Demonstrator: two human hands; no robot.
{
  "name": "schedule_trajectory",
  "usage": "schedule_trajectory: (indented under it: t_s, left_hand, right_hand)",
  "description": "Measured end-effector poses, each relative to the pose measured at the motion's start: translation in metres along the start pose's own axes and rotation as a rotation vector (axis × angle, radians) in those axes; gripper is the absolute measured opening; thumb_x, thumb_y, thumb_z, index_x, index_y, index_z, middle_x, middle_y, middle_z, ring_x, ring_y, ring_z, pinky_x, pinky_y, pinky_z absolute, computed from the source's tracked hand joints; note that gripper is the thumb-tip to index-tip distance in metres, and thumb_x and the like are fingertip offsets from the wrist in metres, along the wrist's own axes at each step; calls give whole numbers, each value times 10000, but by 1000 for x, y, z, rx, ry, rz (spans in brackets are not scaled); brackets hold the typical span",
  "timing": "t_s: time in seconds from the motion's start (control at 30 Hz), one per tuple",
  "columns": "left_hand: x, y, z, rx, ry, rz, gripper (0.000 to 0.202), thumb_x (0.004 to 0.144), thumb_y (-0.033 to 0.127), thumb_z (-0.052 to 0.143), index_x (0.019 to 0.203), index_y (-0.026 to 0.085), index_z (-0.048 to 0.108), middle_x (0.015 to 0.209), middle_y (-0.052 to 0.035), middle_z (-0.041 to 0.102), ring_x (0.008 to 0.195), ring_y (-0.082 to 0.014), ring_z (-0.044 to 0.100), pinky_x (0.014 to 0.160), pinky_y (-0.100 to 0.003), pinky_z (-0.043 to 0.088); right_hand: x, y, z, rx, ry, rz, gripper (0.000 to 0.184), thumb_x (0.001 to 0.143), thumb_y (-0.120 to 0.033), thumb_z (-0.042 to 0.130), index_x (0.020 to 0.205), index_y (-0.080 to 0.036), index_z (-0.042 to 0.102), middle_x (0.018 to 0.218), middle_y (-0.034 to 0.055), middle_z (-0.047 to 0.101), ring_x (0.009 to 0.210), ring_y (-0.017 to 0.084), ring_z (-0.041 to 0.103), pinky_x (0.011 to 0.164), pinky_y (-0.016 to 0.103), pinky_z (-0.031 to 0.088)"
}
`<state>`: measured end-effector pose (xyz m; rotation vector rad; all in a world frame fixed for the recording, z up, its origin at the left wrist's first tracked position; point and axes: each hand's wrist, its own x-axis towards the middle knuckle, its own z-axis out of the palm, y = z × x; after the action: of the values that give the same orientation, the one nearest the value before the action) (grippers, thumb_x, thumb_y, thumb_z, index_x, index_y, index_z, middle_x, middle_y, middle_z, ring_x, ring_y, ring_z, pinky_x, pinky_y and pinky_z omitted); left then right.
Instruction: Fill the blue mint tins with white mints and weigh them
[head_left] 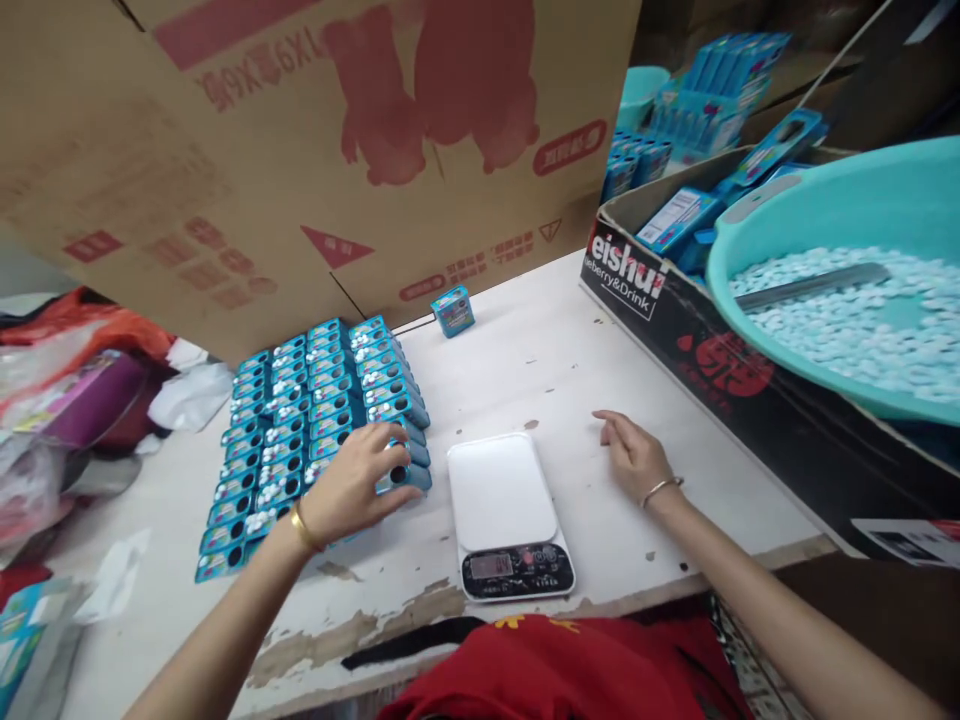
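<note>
Small boxes [328, 400] in rows, left of centre — scale [504, 490] to their right.
Basin [892, 200] is on carton [675, 320] at right; cardboard [285, 150] stands behind boxes.

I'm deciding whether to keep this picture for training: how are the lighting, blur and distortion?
Head view: soft light, brightest on the white tabletop, dimmer beyond the black cardboard box; head view: digits on the digital scale faint; head view: plastic bags at left look smeared; head view: apparent wide-angle stretch near the edges, as on the turquoise basin.

Single head-worn view, facing forward and down over worktable [510, 390]; red garment [570, 665] close at bottom edge, cardboard carton [262, 170] farther off.
</note>
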<state>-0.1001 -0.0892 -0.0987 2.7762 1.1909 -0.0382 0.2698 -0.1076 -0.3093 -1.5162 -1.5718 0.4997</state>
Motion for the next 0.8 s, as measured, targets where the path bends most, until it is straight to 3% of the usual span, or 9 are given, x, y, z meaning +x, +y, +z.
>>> schedule_trajectory:
  t_s: [0.1,0.17,0.27,0.37,0.43,0.63,0.7,0.8]
  left_hand:
    - [-35,23,38,246,65,-189,142,862,330,587,881,199,639,1213,-123,598,1090,-310,529,878,-488,430]
    - [-40,33,48,304,112,-250,133,886,253,538,818,205,641,1245,-117,595,1128,-320,514,892,-512,412]
    - [-32,51,31,281,166,-223,176,904,246,503,783,214,626,1279,-98,583,1174,-323,494,914,-524,394]
    - [-11,72,3,189,137,-121,224,937,289,447,814,198,611,1183,-109,614,1009,-261,577,825,-433,453]
    - [9,84,-5,150,86,-54,267,953,316,417,824,185,610,1091,-108,628,880,-213,595,734,-366,474]
    - [67,102,18,193,-89,84,225,934,274,460,854,161,638,989,-102,632,804,-192,602,694,-338,496]
    - [73,102,22,181,-113,96,228,935,275,453,867,157,636,989,-105,635,805,-190,611,707,-342,506]
    - [70,96,18,84,-45,124,243,930,362,479,968,166,617,1175,-124,609,926,-216,625,784,-367,514]
  right_hand:
    - [1,1,-2,7,4,13,296,866,-222,396,1057,-169,616,692,20,591,637,175,591,677,299,494]
    - [1,0,-2,16,10,27,301,867,-234,395,1065,-168,612,691,22,592,643,179,590,688,304,490]
    - [1,-3,-3,42,11,48,307,872,-250,391,1080,-173,603,695,23,594,642,178,585,696,305,484]
    - [3,-5,-4,71,8,64,295,874,-258,392,1065,-178,602,697,21,591,621,169,567,679,296,477]
    - [4,-6,-5,90,12,76,292,879,-265,388,1057,-175,601,689,19,585,604,161,553,658,287,470]
    - [7,-9,-7,203,-16,190,328,912,-341,375,1092,-161,582,678,1,562,496,117,501,543,248,431]
    - [8,-9,-8,251,-16,228,329,909,-363,389,1085,-160,579,672,-8,556,453,102,479,511,243,417]
    - [10,-9,-9,328,-6,260,330,902,-407,419,1064,-165,575,653,-23,547,418,89,463,476,234,405]
